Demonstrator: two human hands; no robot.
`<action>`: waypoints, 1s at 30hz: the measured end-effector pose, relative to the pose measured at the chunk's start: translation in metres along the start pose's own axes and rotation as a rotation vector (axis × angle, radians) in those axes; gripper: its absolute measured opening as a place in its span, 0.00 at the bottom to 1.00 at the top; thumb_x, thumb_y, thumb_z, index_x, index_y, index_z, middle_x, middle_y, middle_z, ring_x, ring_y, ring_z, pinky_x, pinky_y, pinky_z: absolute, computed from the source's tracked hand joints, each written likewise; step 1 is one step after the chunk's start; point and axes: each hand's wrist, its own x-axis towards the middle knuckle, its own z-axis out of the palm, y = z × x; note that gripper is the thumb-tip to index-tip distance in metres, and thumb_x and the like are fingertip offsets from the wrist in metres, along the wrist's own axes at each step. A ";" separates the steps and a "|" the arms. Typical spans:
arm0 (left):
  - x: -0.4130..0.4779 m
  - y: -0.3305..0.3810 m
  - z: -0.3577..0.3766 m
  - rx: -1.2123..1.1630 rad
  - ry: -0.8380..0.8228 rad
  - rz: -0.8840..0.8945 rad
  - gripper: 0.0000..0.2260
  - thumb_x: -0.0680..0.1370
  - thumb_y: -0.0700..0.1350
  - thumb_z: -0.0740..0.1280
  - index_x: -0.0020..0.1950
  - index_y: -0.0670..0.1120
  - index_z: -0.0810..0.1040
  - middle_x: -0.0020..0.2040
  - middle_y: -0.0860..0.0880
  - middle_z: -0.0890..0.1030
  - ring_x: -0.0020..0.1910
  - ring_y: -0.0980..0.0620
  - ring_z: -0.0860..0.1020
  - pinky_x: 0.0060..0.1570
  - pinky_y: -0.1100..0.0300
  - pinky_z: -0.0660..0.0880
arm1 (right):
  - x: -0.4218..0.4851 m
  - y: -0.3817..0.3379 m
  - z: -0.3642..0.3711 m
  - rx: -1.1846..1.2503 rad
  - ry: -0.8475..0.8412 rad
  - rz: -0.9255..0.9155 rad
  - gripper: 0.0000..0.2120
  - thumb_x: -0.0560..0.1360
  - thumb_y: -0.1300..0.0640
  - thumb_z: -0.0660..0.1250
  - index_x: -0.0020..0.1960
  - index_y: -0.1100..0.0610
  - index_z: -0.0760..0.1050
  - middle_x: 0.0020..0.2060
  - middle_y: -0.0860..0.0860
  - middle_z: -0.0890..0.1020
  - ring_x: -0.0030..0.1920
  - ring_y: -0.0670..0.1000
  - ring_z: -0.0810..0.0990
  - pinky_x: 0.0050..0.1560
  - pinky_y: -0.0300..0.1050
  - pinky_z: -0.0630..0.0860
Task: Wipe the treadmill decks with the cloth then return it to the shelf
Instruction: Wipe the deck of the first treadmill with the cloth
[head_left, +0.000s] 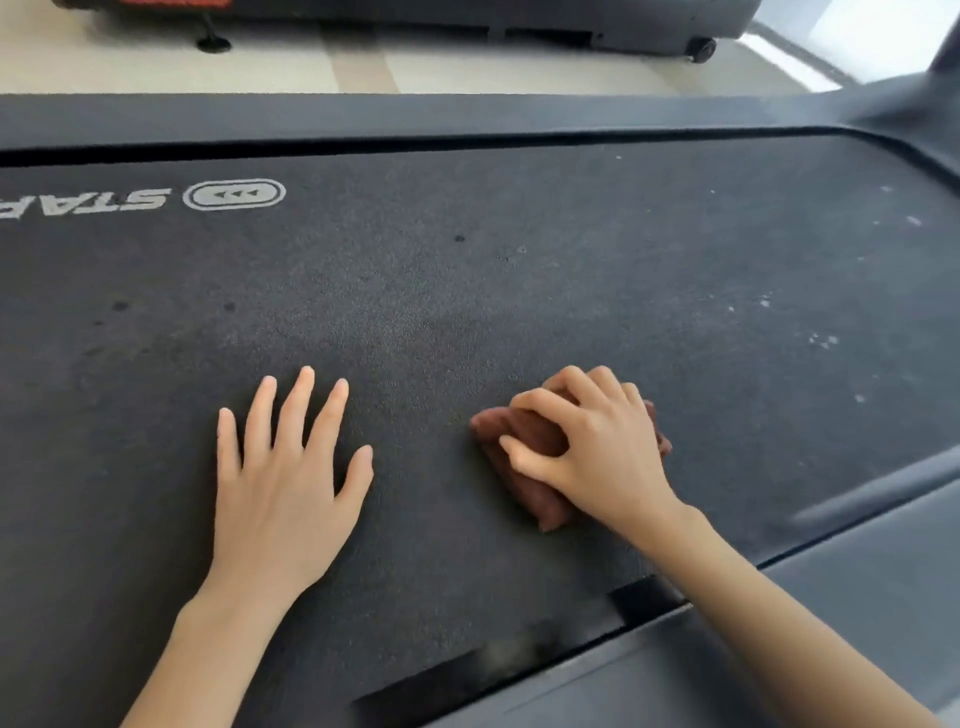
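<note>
A person's right hand (597, 452) curls its fingers round a bunched brown cloth (545, 501), pressing it to the treadmill deck (467, 270). The left hand (283, 478) lies flat beside it, fingers straight and spread. Ahead of both sets of fingertips, open belt runs to the far side rail (363, 117); the near rail (831, 623) lies behind the right wrist. Much of the cloth is hidden under the palm. Printed lettering (104, 202) left of the fingers is cut off by the frame.
</note>
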 end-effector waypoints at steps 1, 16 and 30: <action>0.000 0.000 0.000 0.000 0.004 -0.003 0.31 0.74 0.59 0.46 0.73 0.46 0.63 0.74 0.42 0.63 0.74 0.40 0.57 0.70 0.37 0.53 | 0.000 0.019 -0.005 -0.032 0.011 0.085 0.15 0.70 0.38 0.63 0.48 0.46 0.80 0.43 0.49 0.78 0.45 0.57 0.75 0.44 0.51 0.70; 0.015 0.155 0.015 -0.074 -0.034 0.348 0.30 0.77 0.60 0.49 0.76 0.49 0.53 0.77 0.48 0.52 0.76 0.48 0.46 0.72 0.41 0.44 | -0.069 0.111 -0.039 -0.130 0.109 0.414 0.16 0.70 0.37 0.62 0.50 0.44 0.80 0.43 0.48 0.78 0.45 0.56 0.74 0.46 0.50 0.70; -0.001 0.180 0.029 -0.147 -0.088 0.398 0.29 0.73 0.57 0.54 0.71 0.45 0.67 0.73 0.42 0.65 0.73 0.41 0.60 0.69 0.35 0.52 | -0.086 0.083 -0.040 -0.278 0.109 0.602 0.14 0.71 0.37 0.62 0.50 0.42 0.78 0.45 0.47 0.76 0.47 0.54 0.72 0.48 0.50 0.67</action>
